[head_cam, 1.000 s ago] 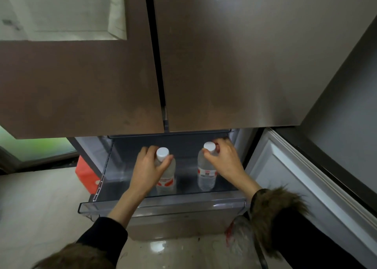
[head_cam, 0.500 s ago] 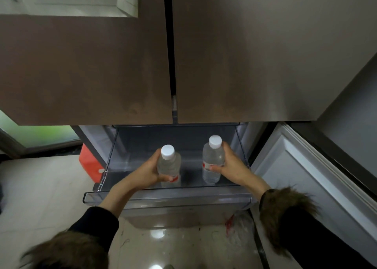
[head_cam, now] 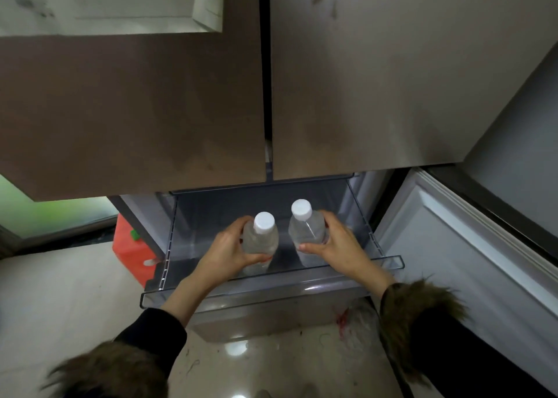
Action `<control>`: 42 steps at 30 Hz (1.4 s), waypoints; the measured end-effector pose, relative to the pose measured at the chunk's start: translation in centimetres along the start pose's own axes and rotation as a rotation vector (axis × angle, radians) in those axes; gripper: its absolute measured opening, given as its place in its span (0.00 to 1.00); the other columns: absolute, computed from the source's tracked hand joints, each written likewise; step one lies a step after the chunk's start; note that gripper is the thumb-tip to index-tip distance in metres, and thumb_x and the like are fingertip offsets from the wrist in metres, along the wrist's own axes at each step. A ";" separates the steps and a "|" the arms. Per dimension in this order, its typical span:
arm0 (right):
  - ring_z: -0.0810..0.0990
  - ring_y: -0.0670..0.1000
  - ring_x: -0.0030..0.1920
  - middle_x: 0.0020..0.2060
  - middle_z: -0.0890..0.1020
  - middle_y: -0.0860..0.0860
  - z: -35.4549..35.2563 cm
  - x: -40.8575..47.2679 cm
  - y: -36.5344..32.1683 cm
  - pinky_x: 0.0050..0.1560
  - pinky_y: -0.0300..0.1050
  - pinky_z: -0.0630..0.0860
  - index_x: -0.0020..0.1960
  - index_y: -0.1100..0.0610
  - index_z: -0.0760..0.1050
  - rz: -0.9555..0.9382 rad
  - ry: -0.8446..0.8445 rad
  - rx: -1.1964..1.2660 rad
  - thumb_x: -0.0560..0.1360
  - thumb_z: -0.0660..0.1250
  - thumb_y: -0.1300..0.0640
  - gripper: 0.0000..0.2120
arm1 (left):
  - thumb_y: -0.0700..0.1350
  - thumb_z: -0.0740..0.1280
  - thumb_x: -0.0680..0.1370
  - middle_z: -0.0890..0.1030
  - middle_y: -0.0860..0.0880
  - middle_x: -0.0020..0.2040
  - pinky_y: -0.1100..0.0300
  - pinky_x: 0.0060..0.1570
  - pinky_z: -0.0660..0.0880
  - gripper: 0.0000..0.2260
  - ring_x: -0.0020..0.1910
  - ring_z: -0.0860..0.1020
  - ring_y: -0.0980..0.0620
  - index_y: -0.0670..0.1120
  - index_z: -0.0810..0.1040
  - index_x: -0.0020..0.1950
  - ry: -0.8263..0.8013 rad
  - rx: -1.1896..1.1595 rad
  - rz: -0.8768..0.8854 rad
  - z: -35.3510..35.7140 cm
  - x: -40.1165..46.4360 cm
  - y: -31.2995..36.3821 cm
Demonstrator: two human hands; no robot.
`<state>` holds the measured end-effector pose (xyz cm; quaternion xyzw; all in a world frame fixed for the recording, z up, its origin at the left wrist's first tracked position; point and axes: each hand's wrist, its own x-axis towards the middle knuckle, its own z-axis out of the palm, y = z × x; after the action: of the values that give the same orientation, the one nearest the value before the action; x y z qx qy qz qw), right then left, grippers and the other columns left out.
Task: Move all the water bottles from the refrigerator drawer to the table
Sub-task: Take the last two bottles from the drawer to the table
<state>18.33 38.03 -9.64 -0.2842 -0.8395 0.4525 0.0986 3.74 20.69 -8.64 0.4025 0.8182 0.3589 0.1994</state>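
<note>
Bottles are up now: a second ago they stood on the drawer [head_cam: 271,295] floor, and I've lifted both. My left hand [head_cam: 225,254] clasps the left bottle [head_cam: 261,240], my right hand [head_cam: 338,246] the right bottle [head_cam: 306,231], above the drawer. No other bottles show inside; the counter is out of view.

Dim, flat light is filling the scene. Ceiling lamps are glaring off the glossy floor [head_cam: 241,349] below the drawer [head_cam: 271,292]. Edges are bending from the wide lens, and the fur cuffs [head_cam: 419,316] are blurring.
</note>
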 end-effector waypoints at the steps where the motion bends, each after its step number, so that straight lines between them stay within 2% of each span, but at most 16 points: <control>1: 0.73 0.47 0.58 0.59 0.73 0.47 0.0 -0.5 -0.5 0.60 0.48 0.72 0.65 0.49 0.64 -0.020 0.012 0.018 0.65 0.76 0.51 0.33 | 0.48 0.77 0.65 0.72 0.55 0.59 0.66 0.54 0.68 0.35 0.56 0.71 0.57 0.48 0.66 0.68 0.020 -0.002 0.018 -0.4 -0.4 0.4; 3: 0.73 0.47 0.59 0.59 0.73 0.45 -0.2 -1.3 -1.7 0.61 0.49 0.72 0.64 0.47 0.65 -0.081 0.041 0.050 0.65 0.76 0.50 0.32 | 0.47 0.78 0.63 0.73 0.55 0.59 0.66 0.53 0.68 0.36 0.55 0.72 0.57 0.48 0.66 0.68 0.074 -0.025 0.037 -1.5 -1.2 1.1; 7: 0.72 0.45 0.59 0.57 0.73 0.43 -1.2 -3.2 -4.9 0.60 0.44 0.70 0.60 0.42 0.64 -0.229 0.058 0.122 0.67 0.75 0.52 0.28 | 0.48 0.78 0.63 0.74 0.56 0.59 0.67 0.53 0.69 0.36 0.55 0.73 0.57 0.51 0.67 0.67 0.181 -0.062 0.075 -4.0 -3.4 3.2; 10: 0.74 0.44 0.58 0.57 0.75 0.42 -2.4 -4.2 -7.7 0.59 0.43 0.71 0.60 0.42 0.66 -0.350 0.054 0.134 0.67 0.75 0.51 0.26 | 0.50 0.77 0.63 0.73 0.59 0.57 0.73 0.50 0.67 0.35 0.54 0.73 0.60 0.53 0.67 0.67 0.305 -0.092 0.101 -5.7 -5.9 5.5; 13: 0.74 0.43 0.57 0.56 0.75 0.43 -3.2 -5.4 -10.5 0.56 0.42 0.74 0.60 0.44 0.67 -0.473 0.027 0.161 0.68 0.73 0.49 0.24 | 0.55 0.74 0.62 0.74 0.59 0.58 0.71 0.49 0.71 0.34 0.53 0.74 0.64 0.54 0.67 0.65 0.442 -0.178 0.131 -7.0 -9.2 7.9; 17: 0.75 0.41 0.54 0.52 0.75 0.40 -2.9 -8.2 -14.3 0.53 0.38 0.75 0.54 0.36 0.65 -0.568 -0.061 0.263 0.70 0.71 0.51 0.20 | 0.57 0.72 0.62 0.78 0.55 0.57 0.60 0.53 0.76 0.33 0.54 0.78 0.57 0.51 0.69 0.65 0.666 -0.313 0.095 -7.9 -14.8 9.7; 20: 0.76 0.39 0.52 0.50 0.75 0.37 -0.9 -10.3 -16.6 0.51 0.36 0.74 0.52 0.37 0.66 -0.626 -0.197 0.240 0.72 0.70 0.53 0.17 | 0.56 0.70 0.64 0.78 0.59 0.53 0.65 0.49 0.77 0.28 0.51 0.79 0.60 0.55 0.70 0.62 0.741 -0.352 0.058 -8.6 -19.8 10.1; 23: 0.76 0.39 0.51 0.50 0.75 0.36 2.7 -12.8 -18.9 0.49 0.34 0.73 0.53 0.36 0.66 -0.691 -0.321 0.183 0.71 0.70 0.52 0.18 | 0.55 0.68 0.65 0.78 0.57 0.53 0.69 0.45 0.77 0.28 0.48 0.79 0.61 0.52 0.70 0.64 0.837 -0.331 0.015 -9.3 -25.1 9.4; 27: 0.78 0.46 0.52 0.53 0.78 0.45 8.8 -16.3 -21.9 0.52 0.43 0.77 0.58 0.43 0.67 -0.740 -0.472 0.151 0.70 0.71 0.50 0.20 | 0.59 0.73 0.65 0.79 0.62 0.50 0.65 0.49 0.76 0.24 0.48 0.79 0.63 0.61 0.70 0.58 1.005 -0.297 -0.086 -10.7 -33.2 6.9; 29: 0.77 0.45 0.51 0.51 0.77 0.42 12.2 -18.5 -23.8 0.53 0.42 0.76 0.58 0.44 0.67 -0.777 -0.552 0.141 0.70 0.71 0.49 0.20 | 0.59 0.71 0.64 0.79 0.62 0.51 0.62 0.50 0.77 0.24 0.49 0.79 0.62 0.61 0.70 0.58 1.077 -0.267 -0.154 -11.5 -37.4 5.3; 31: 0.77 0.40 0.50 0.48 0.76 0.37 15.8 -20.8 -26.0 0.52 0.39 0.75 0.56 0.42 0.67 -0.833 -0.630 0.131 0.69 0.71 0.49 0.19 | 0.54 0.74 0.66 0.79 0.63 0.51 0.60 0.51 0.77 0.24 0.49 0.79 0.63 0.60 0.70 0.59 1.145 -0.241 -0.219 -12.4 -41.7 3.6; 33: 0.76 0.38 0.49 0.47 0.76 0.35 19.8 -23.5 -28.3 0.51 0.37 0.75 0.53 0.38 0.67 -0.879 -0.700 0.114 0.69 0.72 0.49 0.18 | 0.49 0.73 0.69 0.77 0.63 0.52 0.59 0.51 0.77 0.23 0.50 0.78 0.63 0.57 0.69 0.61 1.198 -0.218 -0.281 -13.2 -46.1 1.8; 36: 0.78 0.42 0.49 0.47 0.78 0.40 26.5 -28.0 -31.9 0.48 0.35 0.74 0.54 0.41 0.68 -0.938 -0.764 0.114 0.69 0.73 0.51 0.19 | 0.48 0.71 0.70 0.75 0.63 0.52 0.70 0.44 0.75 0.25 0.50 0.76 0.67 0.52 0.67 0.65 1.261 -0.182 -0.386 -14.6 -53.6 -1.0; 38: 0.77 0.40 0.48 0.47 0.78 0.40 31.1 -31.3 -34.4 0.46 0.31 0.72 0.56 0.44 0.69 -0.958 -0.825 0.145 0.69 0.73 0.52 0.19 | 0.47 0.72 0.70 0.73 0.65 0.50 0.76 0.39 0.72 0.25 0.46 0.75 0.72 0.52 0.67 0.64 1.290 -0.145 -0.452 -15.9 -58.8 -2.9; 40: 0.76 0.35 0.47 0.47 0.77 0.36 35.7 -34.7 -36.8 0.43 0.28 0.71 0.56 0.45 0.69 -0.961 -0.902 0.174 0.69 0.72 0.52 0.19 | 0.47 0.73 0.69 0.72 0.65 0.51 0.79 0.39 0.71 0.26 0.46 0.73 0.73 0.53 0.67 0.63 1.311 -0.083 -0.523 -17.4 -63.9 -4.6; 42: 0.76 0.35 0.48 0.47 0.77 0.37 40.1 -37.9 -39.0 0.44 0.28 0.71 0.57 0.45 0.69 -0.959 -0.966 0.195 0.69 0.73 0.52 0.19 | 0.48 0.74 0.68 0.72 0.64 0.51 0.78 0.38 0.72 0.26 0.47 0.73 0.71 0.54 0.67 0.62 1.352 -0.047 -0.593 -19.0 -68.7 -6.3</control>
<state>17.26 -28.39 2.71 0.3628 -0.7777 0.5083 -0.0722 29.85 -45.13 1.79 -0.1489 0.8290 0.4770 -0.2510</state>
